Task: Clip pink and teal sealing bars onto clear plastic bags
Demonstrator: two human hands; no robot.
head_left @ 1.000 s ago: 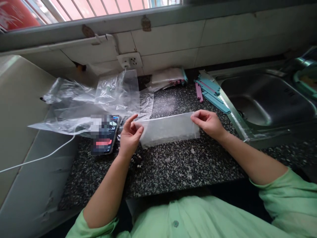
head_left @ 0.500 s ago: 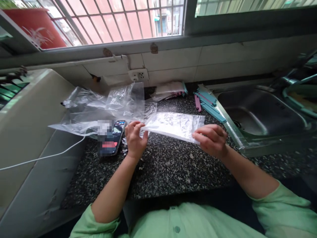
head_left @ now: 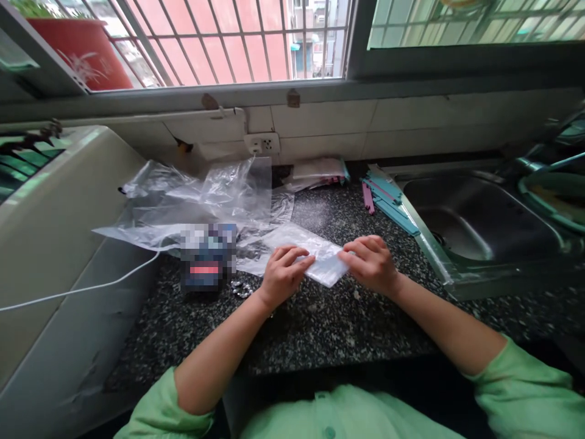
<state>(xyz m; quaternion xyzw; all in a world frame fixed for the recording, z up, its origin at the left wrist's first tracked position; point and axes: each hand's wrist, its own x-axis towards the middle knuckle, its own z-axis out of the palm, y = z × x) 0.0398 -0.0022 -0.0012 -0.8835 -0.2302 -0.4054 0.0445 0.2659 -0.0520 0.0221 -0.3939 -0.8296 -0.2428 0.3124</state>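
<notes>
A clear plastic bag [head_left: 326, 268] with whitish contents is stretched between my two hands, just above the dark speckled counter. My left hand [head_left: 284, 275] pinches its near left edge, fingers closed. At the bag's right end my right hand [head_left: 371, 262] grips a corner between thumb and fingers. Large crumpled clear plastic sheets [head_left: 228, 189] lie to the left and behind. Small shiny silver pieces [head_left: 241, 289] rest on the counter left of my left wrist. What exactly is inside the bag cannot be made out.
A phone [head_left: 205, 262], partly blurred out, lies left of my hands near a white cable [head_left: 114, 281]. Blue and pink flat strips [head_left: 388, 198] sit beside the steel sink [head_left: 484, 207]. A filled clear packet [head_left: 317, 171] lies by the back wall, right of a socket [head_left: 262, 144].
My left hand has moved right, closer to my right hand, which shifted slightly left. The bag, earlier held out flat and wide, is now angled and gripped nearer its right end.
</notes>
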